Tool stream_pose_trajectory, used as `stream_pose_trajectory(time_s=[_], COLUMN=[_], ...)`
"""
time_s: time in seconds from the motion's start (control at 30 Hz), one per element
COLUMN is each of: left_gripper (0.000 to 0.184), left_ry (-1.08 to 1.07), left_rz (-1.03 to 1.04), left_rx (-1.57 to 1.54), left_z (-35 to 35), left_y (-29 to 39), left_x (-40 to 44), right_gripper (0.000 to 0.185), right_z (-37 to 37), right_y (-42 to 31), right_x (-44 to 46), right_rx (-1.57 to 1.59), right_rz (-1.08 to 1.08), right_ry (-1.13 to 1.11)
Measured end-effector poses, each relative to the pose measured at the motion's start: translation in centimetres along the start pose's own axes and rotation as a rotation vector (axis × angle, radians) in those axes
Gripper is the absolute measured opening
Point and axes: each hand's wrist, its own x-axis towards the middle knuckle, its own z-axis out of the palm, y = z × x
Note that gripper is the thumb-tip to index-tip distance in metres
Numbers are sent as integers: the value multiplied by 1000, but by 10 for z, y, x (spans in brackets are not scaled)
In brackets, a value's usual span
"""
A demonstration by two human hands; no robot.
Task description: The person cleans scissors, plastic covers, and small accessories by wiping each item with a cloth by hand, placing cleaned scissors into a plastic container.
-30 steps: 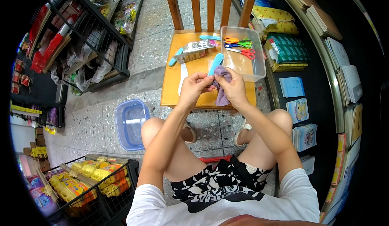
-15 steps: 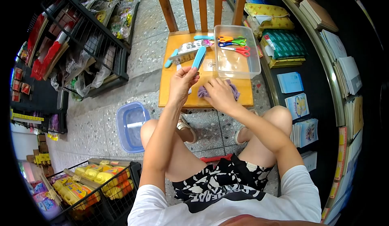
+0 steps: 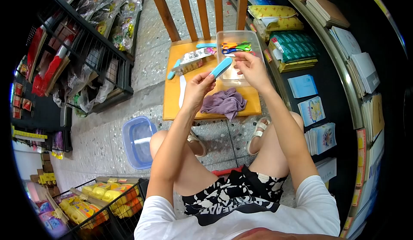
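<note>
Pinched in my left hand (image 3: 200,88) is a light blue handled tool (image 3: 221,67), held up over the wooden chair seat (image 3: 172,102). My right hand (image 3: 251,69) is raised beside the tool's far end, fingers apart and holding nothing, above the clear plastic box (image 3: 241,81). Several colourful scissors (image 3: 236,47) lie in that box. A crumpled purple cloth (image 3: 224,103) rests on the front of the seat. Left of my left hand is a white flat tool (image 3: 182,91). Behind it lie a clear package (image 3: 195,59) and two more light blue pieces (image 3: 174,69).
On the floor to the left stands a blue basin (image 3: 140,142). A black wire basket (image 3: 103,197) holds yellow bottles at the lower left. Black racks (image 3: 103,50) rise at the upper left, and a shelf with booklets (image 3: 312,110) runs along the right.
The purple cloth has been let go and lies on the seat. My right hand has moved up and away from it, toward the box. My left hand keeps the blue tool.
</note>
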Motion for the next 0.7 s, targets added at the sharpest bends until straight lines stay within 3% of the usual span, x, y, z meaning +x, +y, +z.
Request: stream_pose_trajectory(time_s=[0.13, 0.4, 0.7], left_gripper=[23, 37, 40], left_ry=[-26, -25, 23], left_rz=[-5, 8, -178], left_rx=[-13, -123, -396], left_z=[26, 51, 47], left_y=[-3, -14, 4], left_x=[14, 29, 23], right_gripper=[28, 36, 33], right_z=[-16, -27, -7], right_y=[2, 19, 67], right_x=[15, 54, 78], right_rx=[126, 411, 67], right_rz=[147, 379, 410], right_ry=[-101, 17, 67])
